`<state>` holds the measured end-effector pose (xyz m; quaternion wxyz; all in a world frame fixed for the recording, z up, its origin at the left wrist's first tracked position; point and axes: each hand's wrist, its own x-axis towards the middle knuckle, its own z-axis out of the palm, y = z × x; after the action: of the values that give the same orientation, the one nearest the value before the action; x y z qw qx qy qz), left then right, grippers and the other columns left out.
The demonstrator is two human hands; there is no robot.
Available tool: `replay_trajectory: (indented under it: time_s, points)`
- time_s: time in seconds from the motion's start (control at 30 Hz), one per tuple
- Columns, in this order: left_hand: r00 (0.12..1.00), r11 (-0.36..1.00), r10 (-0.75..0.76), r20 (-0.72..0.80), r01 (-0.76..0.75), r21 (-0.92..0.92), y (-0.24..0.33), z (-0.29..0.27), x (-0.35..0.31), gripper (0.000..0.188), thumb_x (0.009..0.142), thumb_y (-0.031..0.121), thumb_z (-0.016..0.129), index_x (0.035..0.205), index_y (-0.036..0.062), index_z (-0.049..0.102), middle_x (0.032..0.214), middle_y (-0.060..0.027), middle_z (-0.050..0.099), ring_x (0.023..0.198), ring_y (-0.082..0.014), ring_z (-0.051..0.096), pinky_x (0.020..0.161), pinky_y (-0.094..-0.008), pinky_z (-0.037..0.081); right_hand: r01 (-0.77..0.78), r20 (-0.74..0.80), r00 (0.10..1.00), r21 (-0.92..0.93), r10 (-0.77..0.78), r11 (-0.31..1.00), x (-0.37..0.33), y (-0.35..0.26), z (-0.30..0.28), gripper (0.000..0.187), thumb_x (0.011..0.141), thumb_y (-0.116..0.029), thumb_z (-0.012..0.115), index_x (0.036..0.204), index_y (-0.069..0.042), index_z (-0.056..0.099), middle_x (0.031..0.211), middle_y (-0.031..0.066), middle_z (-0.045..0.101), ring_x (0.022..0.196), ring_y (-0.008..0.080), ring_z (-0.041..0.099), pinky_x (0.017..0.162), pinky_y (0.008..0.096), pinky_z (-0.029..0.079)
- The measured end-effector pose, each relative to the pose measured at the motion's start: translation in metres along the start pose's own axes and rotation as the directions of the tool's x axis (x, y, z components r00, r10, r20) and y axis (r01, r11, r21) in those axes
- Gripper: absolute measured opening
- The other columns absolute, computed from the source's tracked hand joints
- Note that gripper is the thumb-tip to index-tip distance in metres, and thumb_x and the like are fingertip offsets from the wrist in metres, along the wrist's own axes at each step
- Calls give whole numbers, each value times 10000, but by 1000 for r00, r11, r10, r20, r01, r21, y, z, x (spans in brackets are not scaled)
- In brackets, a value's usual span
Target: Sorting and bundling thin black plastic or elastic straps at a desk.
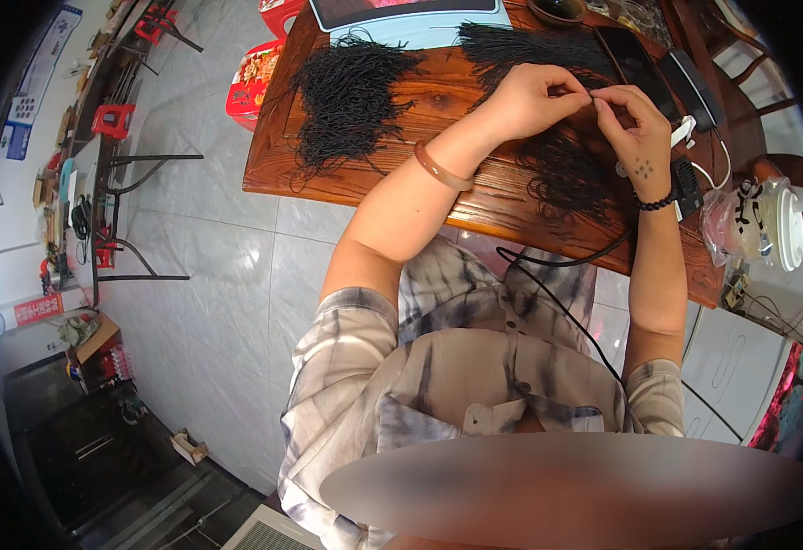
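My left hand [540,101] and my right hand [638,124] meet fingertip to fingertip above the wooden table [433,96]. Both pinch closed on a tiny dark strand, which looks like black cord; most of it is hidden by the fingers. To the left of my hands lies a thick pile of black cords [351,101]. Behind my left hand spreads a second bundle of black cords [511,48]. Looser black strands [571,183] lie on the table beneath my hands, toward the near edge. A bangle is on my left forearm and a dark beaded bracelet on my right wrist.
A tablet in a light blue case [420,30] stands at the back, beside a dark bowl [557,9]. To the right lie a black phone [635,66], a black box [692,87] and a white plug [683,131]. A black cable [548,263] hangs before my lap. Red boxes [253,87] stand left.
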<state>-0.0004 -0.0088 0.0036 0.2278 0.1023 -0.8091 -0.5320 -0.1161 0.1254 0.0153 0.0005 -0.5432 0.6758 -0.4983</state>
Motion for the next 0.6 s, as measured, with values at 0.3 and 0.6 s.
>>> replay_trajectory:
  time_s: [0.3, 0.6]
  points:
    - [999, 998, 34, -23, -36, -57, -8, 5, 1, 166, 773, 173, 664, 849, 26, 666, 723, -28, 639, 651, -61, 546, 582, -207, 443, -24, -3, 1000, 11, 24, 1000, -1, -1, 1, 97, 776, -56, 603, 847, 6, 628, 820, 49, 612, 677, 98, 570, 586, 202, 451]
    - [999, 999, 39, -15, -39, 29, -8, 7, 0, 136, 754, 157, 669, 748, 25, 638, 658, -10, 606, 580, -48, 496, 523, -203, 408, -103, 35, 994, -36, 104, 994, -3, 5, 6, 100, 782, -77, 585, 853, -7, 595, 783, 34, 584, 618, 81, 519, 547, 206, 422]
